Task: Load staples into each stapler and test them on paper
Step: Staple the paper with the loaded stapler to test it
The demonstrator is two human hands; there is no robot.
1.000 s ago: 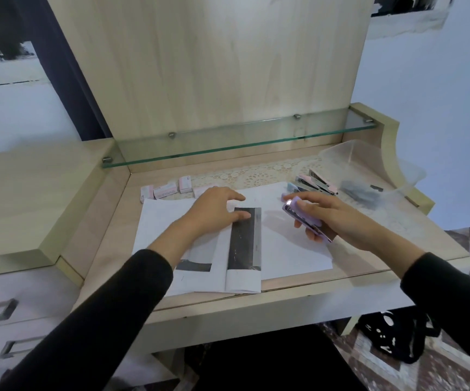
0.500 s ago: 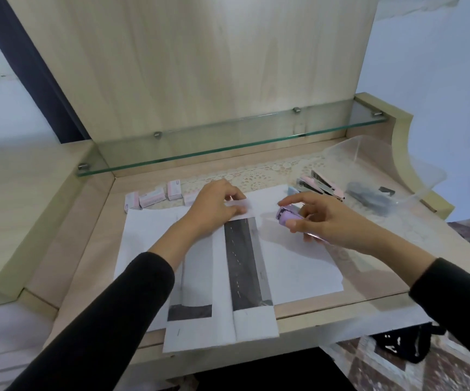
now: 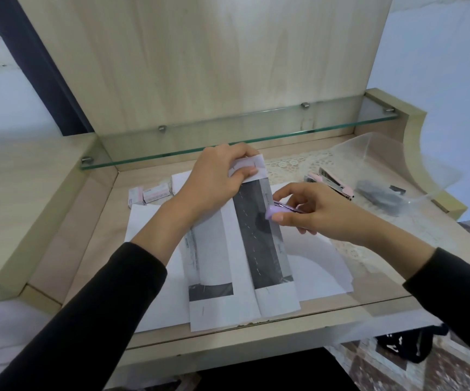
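- Left hand [image 3: 216, 176] is pinching the far end of the folded white paper with dark printed bands [image 3: 259, 244].
- Right hand [image 3: 312, 213] is gripping the small lilac plastic stapler [image 3: 277, 212] at that paper's right edge, over the pale wooden bench [image 3: 87, 244].

We wear plain black long sleeves. Our left sleeve [image 3: 87, 320] and right sleeve [image 3: 453, 300] are matte, smooth cloth, fitting close and ending in straight cuffs partway up the forearms. Our left hand [image 3: 214, 182] and right hand [image 3: 315, 215] are bare, wrists uncovered.
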